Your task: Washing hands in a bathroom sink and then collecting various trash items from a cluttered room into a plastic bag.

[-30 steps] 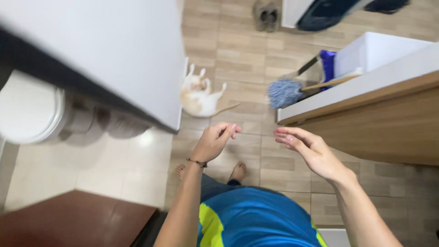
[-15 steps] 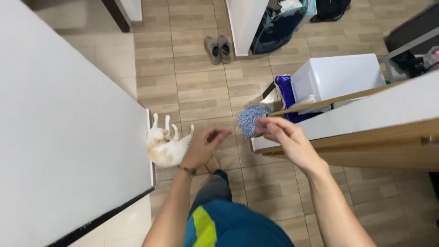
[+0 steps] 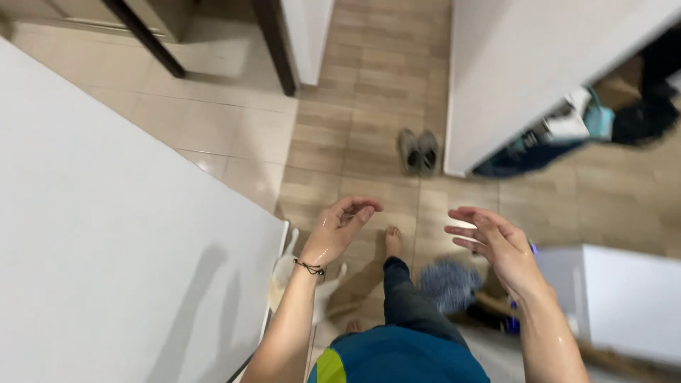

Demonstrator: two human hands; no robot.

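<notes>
Above the wood-look tile floor (image 3: 369, 106), beside the white door (image 3: 106, 248), the left hand (image 3: 340, 230) hangs wet, fingers loosely curled around nothing, while the right hand (image 3: 496, 248) spreads open, empty, over the blue-grey mop head (image 3: 448, 284).

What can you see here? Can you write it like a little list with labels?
place: tiled floor seen from above
left hand: empty, fingers curled, black band on the wrist
right hand: empty, open, looks wet
between the hands: bare foot stepping forward
by the left arm: small white animal, partly hidden behind a white panel
further ahead: pair of grey shoes
under the right arm: blurry blue mop head
</notes>
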